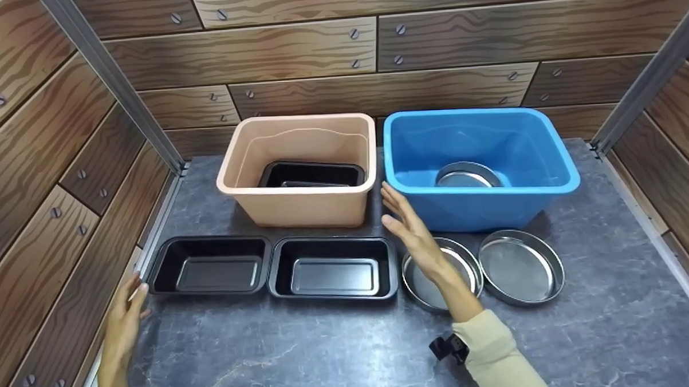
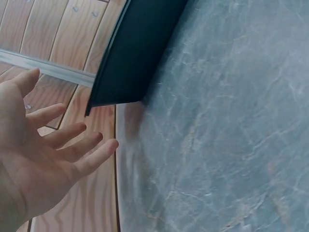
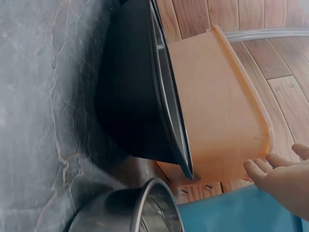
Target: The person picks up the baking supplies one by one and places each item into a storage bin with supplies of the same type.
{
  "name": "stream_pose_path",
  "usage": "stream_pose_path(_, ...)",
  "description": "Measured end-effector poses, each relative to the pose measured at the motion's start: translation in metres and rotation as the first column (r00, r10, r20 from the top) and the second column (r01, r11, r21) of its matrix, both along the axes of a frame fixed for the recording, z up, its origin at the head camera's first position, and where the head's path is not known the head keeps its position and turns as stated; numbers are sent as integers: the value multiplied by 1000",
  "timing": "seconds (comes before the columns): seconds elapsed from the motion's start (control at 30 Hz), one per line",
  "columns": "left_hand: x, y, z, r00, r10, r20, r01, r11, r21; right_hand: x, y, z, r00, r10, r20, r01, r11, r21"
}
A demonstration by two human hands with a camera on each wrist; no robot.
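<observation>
My left hand (image 1: 122, 321) hovers by the near left corner of a black loaf pan (image 1: 218, 272), holding nothing; the left wrist view shows its spread fingers apart from the pan's end. A second loaf pan (image 1: 335, 274) lies to its right. My right hand (image 1: 412, 231) is raised above a round cake tin (image 1: 416, 285), its extended fingers near the gap between the beige bin (image 1: 299, 206) and the blue bin (image 1: 482, 206). Nothing is in it. Another round cake tin (image 1: 522, 267) sits at the right. The right arm partly hides the first tin.
One black loaf pan (image 1: 321, 171) is inside the beige bin, and a round tin (image 1: 467, 175) inside the blue bin. Wood-patterned walls (image 1: 305, 49) with metal corner posts (image 1: 111, 81) enclose the grey marbled table (image 1: 258, 345).
</observation>
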State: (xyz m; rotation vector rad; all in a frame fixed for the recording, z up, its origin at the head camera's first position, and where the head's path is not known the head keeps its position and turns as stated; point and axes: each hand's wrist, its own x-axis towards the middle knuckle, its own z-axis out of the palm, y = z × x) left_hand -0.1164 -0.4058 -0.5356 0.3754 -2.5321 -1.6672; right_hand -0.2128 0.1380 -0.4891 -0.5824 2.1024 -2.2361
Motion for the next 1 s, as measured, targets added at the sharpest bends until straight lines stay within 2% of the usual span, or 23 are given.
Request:
stream_pose_path(0.1,-1,1,-6,1000,-14,21,13,999,36,-5,-4,-1,1000,-20,21,20,1000,3)
stream_pose_path(0.37,-8,2,-16,995,-38,97,34,999,42,-18,-12,-5,994,-87,64,83,994,67)
stream_pose_path(0.57,-12,1,-19,995,-28,95,21,997,72,-28,-21,-8,992,-106,69,100,992,80)
stream_pose_path(0.77,-20,-2,-29,997,-3,75,-4,996,86,-40,-31,-6,997,-78,27,76,996,51)
stream_pose_path(1.0,-24,-1,-37,997,35,66,-41,996,85,-50,-40,-6,995,-97,11,95,991,89)
